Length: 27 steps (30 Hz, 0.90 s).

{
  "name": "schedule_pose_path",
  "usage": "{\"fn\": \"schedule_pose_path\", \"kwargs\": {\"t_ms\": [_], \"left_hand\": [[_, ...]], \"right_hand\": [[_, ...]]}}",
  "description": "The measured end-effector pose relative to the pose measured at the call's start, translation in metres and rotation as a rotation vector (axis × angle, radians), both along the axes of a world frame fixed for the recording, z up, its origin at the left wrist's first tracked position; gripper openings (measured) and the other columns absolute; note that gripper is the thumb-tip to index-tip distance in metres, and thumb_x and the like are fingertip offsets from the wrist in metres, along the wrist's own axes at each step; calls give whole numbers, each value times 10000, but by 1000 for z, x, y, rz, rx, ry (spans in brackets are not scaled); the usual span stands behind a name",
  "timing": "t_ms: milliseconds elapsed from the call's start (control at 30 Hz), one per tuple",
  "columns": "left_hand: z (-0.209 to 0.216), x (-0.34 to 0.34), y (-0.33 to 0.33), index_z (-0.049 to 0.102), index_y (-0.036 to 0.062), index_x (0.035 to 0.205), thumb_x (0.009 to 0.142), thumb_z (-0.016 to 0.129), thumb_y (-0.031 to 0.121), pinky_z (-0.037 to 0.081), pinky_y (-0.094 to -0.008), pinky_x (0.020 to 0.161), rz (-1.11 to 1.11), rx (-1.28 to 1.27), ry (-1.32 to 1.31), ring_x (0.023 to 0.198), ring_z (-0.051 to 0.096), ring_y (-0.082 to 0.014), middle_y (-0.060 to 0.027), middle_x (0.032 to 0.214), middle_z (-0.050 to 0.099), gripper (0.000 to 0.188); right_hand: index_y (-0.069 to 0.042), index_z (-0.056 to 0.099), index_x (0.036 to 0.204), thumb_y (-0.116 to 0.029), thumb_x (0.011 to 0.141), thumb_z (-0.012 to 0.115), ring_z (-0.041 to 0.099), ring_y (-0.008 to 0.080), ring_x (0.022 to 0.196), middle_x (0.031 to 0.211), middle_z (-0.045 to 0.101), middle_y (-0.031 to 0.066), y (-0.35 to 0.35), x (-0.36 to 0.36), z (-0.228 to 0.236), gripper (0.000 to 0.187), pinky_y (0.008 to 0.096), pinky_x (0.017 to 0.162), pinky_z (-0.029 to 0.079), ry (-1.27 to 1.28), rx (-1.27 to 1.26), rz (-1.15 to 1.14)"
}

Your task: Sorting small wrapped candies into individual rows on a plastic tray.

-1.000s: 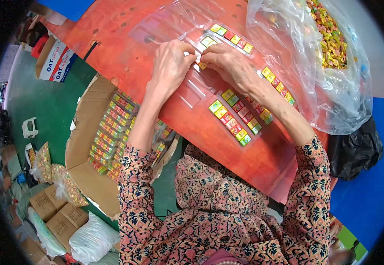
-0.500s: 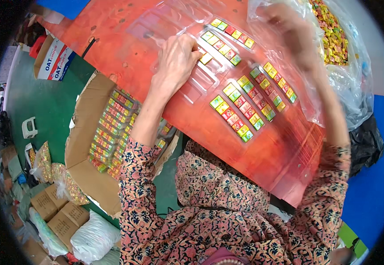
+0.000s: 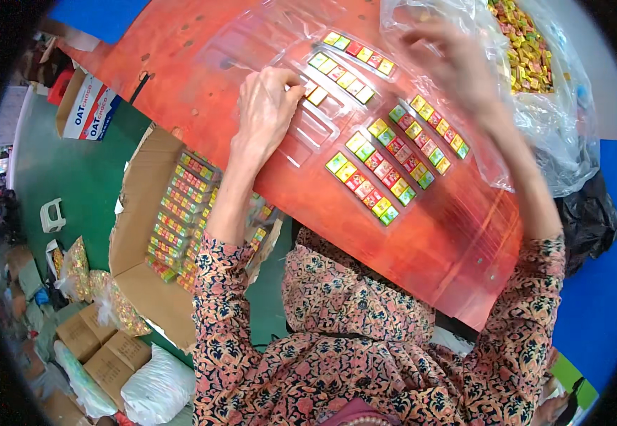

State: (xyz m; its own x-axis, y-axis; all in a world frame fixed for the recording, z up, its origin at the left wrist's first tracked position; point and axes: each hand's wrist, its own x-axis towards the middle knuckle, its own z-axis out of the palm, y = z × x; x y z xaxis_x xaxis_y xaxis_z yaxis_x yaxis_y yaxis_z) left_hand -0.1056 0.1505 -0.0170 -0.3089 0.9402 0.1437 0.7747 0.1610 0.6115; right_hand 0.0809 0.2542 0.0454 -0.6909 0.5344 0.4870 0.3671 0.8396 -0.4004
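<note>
My left hand (image 3: 269,110) is closed, thumb and fingertips pressed together over a clear plastic tray (image 3: 326,129) with long slots. Beside its fingertips, two small wrapped cubes (image 3: 315,94) lie in a slot; whatever the fingers pinch is hidden. Fuller rows of red, yellow and green cubes (image 3: 342,77) fill neighbouring slots. My right hand (image 3: 457,64) hangs at the near side of a big clear bag (image 3: 560,131), smeared by motion, so its fingers cannot be read. Nearer me on the red table (image 3: 457,234), another clear tray holds several filled rows of cubes (image 3: 386,174).
Loose cubes (image 3: 525,53) fill the big bag at far right. Left of the table, an open cardboard box (image 3: 138,192) holds many packed rows of cubes. Cartons (image 3: 113,358), a white sack (image 3: 155,383) and a small white stool (image 3: 52,215) stand on the green floor.
Beside my left fingertips two cubes now show in the slot where one showed before. My right hand stays blurred near the bag. The whole view has shifted slightly.
</note>
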Motion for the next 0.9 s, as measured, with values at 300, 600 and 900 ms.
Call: {"fn": "schedule_pose_path", "kwargs": {"t_ms": [300,600,900], "left_hand": [[-4,0,15,652,-5,769,704,578,152,447,-383,615,-45,11,134,652,600,-310,-191,661,592,185],[-2,-1,19,628,-20,695,686,498,80,445,-441,611,-77,50,141,679,575,-380,-241,664,548,164],[0,-3,18,654,-6,747,718,566,137,448,-342,516,-62,121,-167,539,596,-219,-157,603,595,171]], "right_hand": [[-26,623,778,-85,729,547,465,279,886,911,529,122,-26,-20,-57,108,368,763,415,-299,38,137],[-28,598,752,-99,694,504,447,267,870,872,500,111,-22,-28,-71,131,356,787,377,-203,67,183],[-7,585,659,-21,639,550,511,284,811,806,552,131,-78,-30,-21,43,375,713,440,-162,8,219]]}}
